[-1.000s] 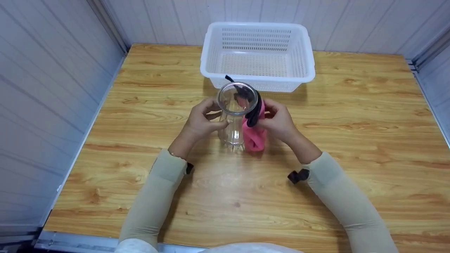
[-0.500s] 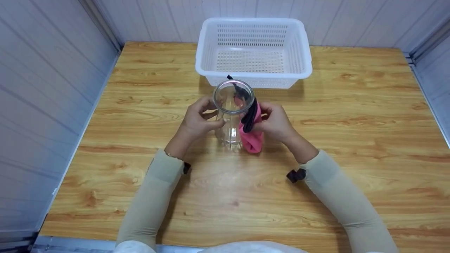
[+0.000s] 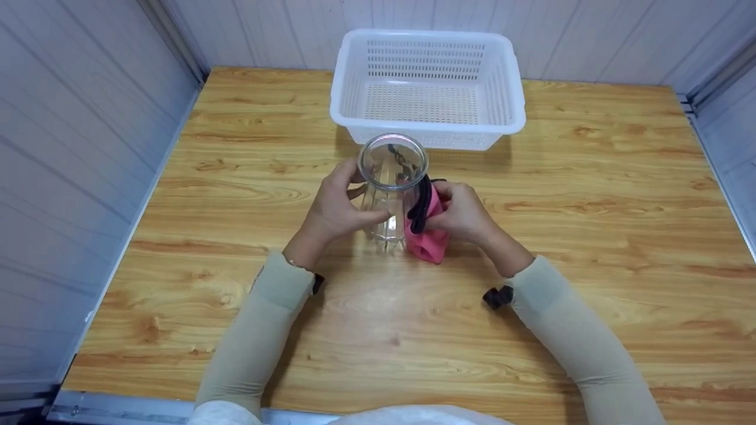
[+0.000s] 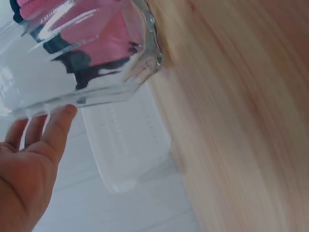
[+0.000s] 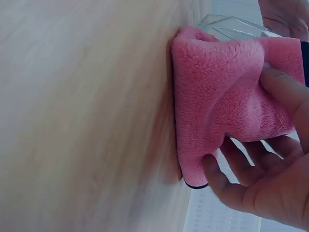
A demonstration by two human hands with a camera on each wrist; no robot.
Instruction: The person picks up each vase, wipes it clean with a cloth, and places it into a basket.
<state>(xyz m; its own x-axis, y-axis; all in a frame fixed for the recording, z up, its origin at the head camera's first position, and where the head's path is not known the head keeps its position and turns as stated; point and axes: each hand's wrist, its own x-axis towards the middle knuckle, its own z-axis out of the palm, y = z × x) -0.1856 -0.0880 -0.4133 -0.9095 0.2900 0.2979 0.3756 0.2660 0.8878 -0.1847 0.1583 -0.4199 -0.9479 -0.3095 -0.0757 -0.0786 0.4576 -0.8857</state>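
Observation:
A clear glass jar [image 3: 387, 199] with a wide round mouth stands upright in the middle of the table. My left hand [image 3: 332, 208] holds it from the left, thumb along the near side, fingers behind. In the left wrist view, fingertips meet the glass wall of the jar [image 4: 72, 72]. My right hand [image 3: 465, 213] pinches a folded pink cloth [image 3: 429, 243] with dark edging against the jar's right side. Thick fleecy pile shows on the cloth [image 5: 217, 96] in the right wrist view, its lower end close to the table. Dark edging shows through the glass.
Behind the jar, a white slotted plastic basket [image 3: 428, 127] sits near the back wall. The wooden table [image 3: 236, 206] is bounded by pale panel walls [image 3: 88, 147] at the left and back.
The right hand and cloth have shifted slightly down the jar's right side. A dark strip that stuck up past the rim has dropped. The left thumb sits a little lower on the jar.

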